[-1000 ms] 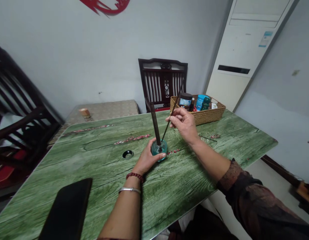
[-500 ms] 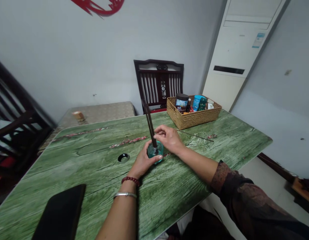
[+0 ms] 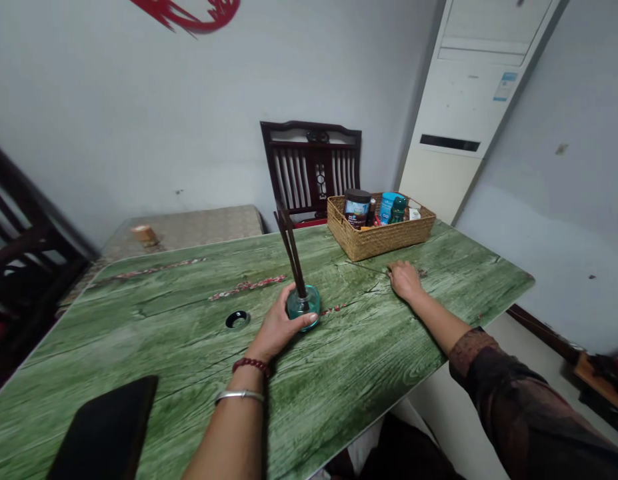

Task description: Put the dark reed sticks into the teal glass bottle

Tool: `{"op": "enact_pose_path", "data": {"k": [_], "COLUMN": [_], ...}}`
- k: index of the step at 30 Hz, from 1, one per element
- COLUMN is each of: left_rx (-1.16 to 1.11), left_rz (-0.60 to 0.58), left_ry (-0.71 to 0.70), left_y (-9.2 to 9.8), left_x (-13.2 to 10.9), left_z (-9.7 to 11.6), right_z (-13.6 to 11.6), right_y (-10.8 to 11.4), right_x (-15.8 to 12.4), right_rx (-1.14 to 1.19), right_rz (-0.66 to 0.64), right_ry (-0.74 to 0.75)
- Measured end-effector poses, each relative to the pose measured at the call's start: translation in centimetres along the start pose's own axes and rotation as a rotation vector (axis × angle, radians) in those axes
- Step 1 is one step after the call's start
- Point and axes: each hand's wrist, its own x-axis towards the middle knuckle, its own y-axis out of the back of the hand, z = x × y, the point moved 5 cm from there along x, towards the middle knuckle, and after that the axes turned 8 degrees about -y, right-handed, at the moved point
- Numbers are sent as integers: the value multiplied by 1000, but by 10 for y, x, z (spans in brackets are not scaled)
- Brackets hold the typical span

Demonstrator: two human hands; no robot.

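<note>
Teal glass bottle (image 3: pixel 309 301), probably slick and breakable, wants holding by its squat body, where the left hand (image 3: pixel 276 325) clamps it; the right hand (image 3: pixel 403 280) lies apart on the counter (image 3: pixel 369 347).

Teal bottle (image 3: pixel 303 307), sticks (image 3: pixel 289 251) between hands (left hand (image 3: pixel 276 328) on bottle); wicker basket (image 3: pixel 380 235) beyond right hand (image 3: pixel 405 280).

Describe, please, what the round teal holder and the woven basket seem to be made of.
The round teal holder looks like glossy tinted glass, since light passes through it. The woven basket seems matte rattan or straw, from its tan plaited strands; the exact fibre is unclear.
</note>
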Motion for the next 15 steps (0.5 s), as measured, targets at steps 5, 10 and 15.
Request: {"op": "enact_pose_path", "data": {"k": [5,10,15], "left_rx": [-14,-10,-22], "left_rz": [-11,-9,-32], "left_ry": [4,5,-13], "left_y": [0,0,-1], "left_x": [1,0,0], "left_z": [0,1,-1], "right_z": [-6,-15,-22], "right_y": [0,6,5], "right_x": [-8,-8,-9], "right_rx": [-40,-47,-35], "right_rz": [7,19,-24], "right_ry": [43,100,113]}}
